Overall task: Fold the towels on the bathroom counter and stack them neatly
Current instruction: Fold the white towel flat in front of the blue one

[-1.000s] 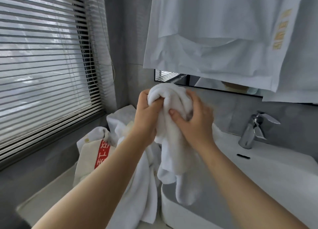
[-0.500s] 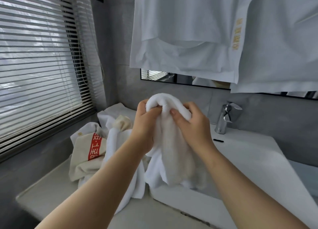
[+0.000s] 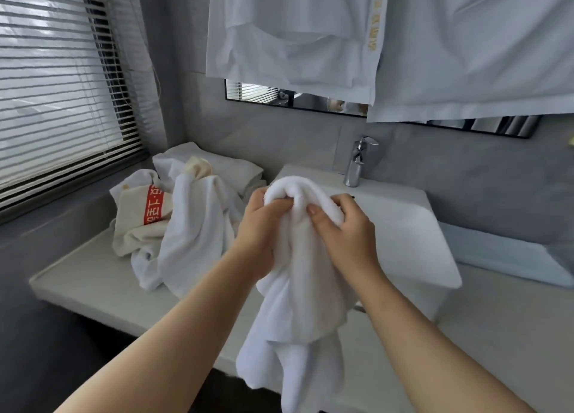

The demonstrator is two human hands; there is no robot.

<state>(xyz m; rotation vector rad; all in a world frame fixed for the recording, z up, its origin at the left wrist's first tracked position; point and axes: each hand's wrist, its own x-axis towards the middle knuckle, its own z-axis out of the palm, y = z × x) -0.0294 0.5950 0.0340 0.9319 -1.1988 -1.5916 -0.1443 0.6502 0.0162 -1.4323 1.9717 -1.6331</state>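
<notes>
A white towel (image 3: 298,304) hangs bunched in front of me, held up over the counter's front edge. My left hand (image 3: 259,229) and my right hand (image 3: 344,235) both grip its top fold, close together, thumbs pressed into the cloth. On the pale counter (image 3: 93,285) to the left lies a heap of crumpled white towels (image 3: 195,235). A cream towel with a red band (image 3: 146,220) rests against the heap's left side. Behind the heap sits a flat folded white towel (image 3: 230,167).
A white raised basin (image 3: 410,235) with a chrome tap (image 3: 357,161) stands right of the towels. White cloths (image 3: 310,30) hang over the mirror (image 3: 264,92) above. Window blinds (image 3: 59,80) fill the left wall. A white tray (image 3: 503,254) lies at the far right.
The held towel has come free of the heap and now hangs lower and nearer to me. The view has dropped and pulled back, showing more counter and basin.
</notes>
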